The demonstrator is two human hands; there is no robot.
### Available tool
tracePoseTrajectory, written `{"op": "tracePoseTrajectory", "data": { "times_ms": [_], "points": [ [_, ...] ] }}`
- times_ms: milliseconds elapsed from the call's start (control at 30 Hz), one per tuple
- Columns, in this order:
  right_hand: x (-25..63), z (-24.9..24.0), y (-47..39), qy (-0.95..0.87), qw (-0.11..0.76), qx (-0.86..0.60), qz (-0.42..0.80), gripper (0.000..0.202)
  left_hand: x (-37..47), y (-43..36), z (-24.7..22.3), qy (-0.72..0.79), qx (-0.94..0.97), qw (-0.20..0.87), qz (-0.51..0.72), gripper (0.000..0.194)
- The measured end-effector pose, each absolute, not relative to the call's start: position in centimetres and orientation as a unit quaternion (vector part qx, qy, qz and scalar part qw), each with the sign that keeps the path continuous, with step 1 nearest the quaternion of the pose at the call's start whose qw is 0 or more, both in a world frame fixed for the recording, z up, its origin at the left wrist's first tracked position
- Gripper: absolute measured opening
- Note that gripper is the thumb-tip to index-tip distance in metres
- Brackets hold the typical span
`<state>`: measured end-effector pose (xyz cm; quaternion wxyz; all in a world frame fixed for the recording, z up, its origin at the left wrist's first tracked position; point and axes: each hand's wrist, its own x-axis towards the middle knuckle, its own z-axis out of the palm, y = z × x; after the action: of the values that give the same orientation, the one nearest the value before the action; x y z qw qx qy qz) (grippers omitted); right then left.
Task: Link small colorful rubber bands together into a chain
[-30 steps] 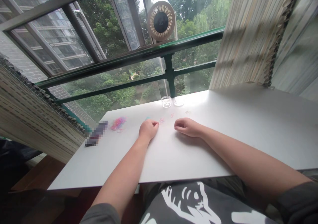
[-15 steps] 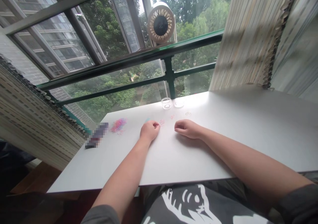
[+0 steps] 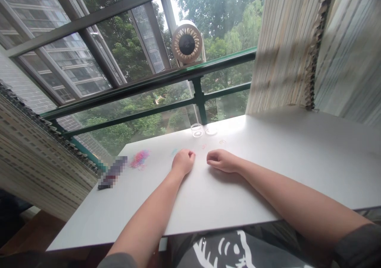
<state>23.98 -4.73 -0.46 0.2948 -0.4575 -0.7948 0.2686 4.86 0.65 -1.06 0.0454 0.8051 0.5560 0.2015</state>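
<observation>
My left hand (image 3: 183, 161) rests on the white table (image 3: 232, 208) with its fingers closed, thumb and forefinger together; whatever they may hold is too small to make out. Just right of it, my right hand (image 3: 220, 160) lies with its fingers curled in, and their contents are hidden. Beyond the left hand is a small patch of light-blue bands (image 3: 175, 152). A few pink bands (image 3: 204, 146) and an orange-brown band (image 3: 222, 142) lie behind the hands. Farther left sits a loose pile of pink, purple and blue bands (image 3: 139, 158).
Near the window edge stand a clear round container (image 3: 197, 130) and a clear round lid (image 3: 211, 130). A pixelated dark object (image 3: 113, 173) lies at the table's left edge. A round fan (image 3: 187, 43) stands by the green railing (image 3: 199, 97). Curtains hang on both sides.
My left hand has moved slightly right, closer to my right hand, and now covers the spot where pink bands showed. The whole view has shifted a little.
</observation>
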Motion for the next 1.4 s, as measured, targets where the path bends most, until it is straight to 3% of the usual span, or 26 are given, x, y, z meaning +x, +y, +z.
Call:
{"op": "tracePoseTrajectory", "data": {
  "times_ms": [333, 1400],
  "points": [
    [24.1, -0.6, -4.6, -0.798, 0.303, -0.445, 0.270, 0.014, 8.6, 3.3, -1.0, 0.558, 0.808, 0.020, 0.187, 0.023],
    [24.0, -0.3, -4.7, -0.801, 0.299, -0.449, 0.259, 0.014, 9.0, 3.1, -1.2, 0.546, 0.811, 0.002, 0.210, 0.023]
  ]
}}
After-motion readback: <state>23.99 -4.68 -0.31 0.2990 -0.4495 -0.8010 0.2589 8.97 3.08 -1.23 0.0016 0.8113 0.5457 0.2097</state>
